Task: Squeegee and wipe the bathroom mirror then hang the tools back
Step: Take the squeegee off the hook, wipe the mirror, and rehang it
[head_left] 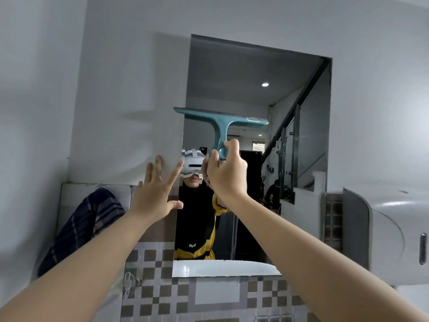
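Note:
A rectangular frameless mirror (pixel 290 101) hangs on the white wall. My right hand (pixel 225 175) grips the lower end of the handle of a teal squeegee (pixel 220 123). The squeegee's blade lies across the upper left part of the mirror, and its left tip sticks out past the mirror's left edge. My left hand (pixel 154 194) is spread flat, fingers apart, against the wall at the mirror's left edge. A dark blue plaid cloth (pixel 83 224) hangs on the left over a ledge. A clear wall hook (pixel 128 283) sits on the tiles at lower left.
A white paper dispenser (pixel 385 233) juts from the wall at right, close to the mirror's right edge. Brown and grey checkered tiles (pixel 216 298) cover the wall below the mirror. The mirror reflects a person, a staircase and a basin rim.

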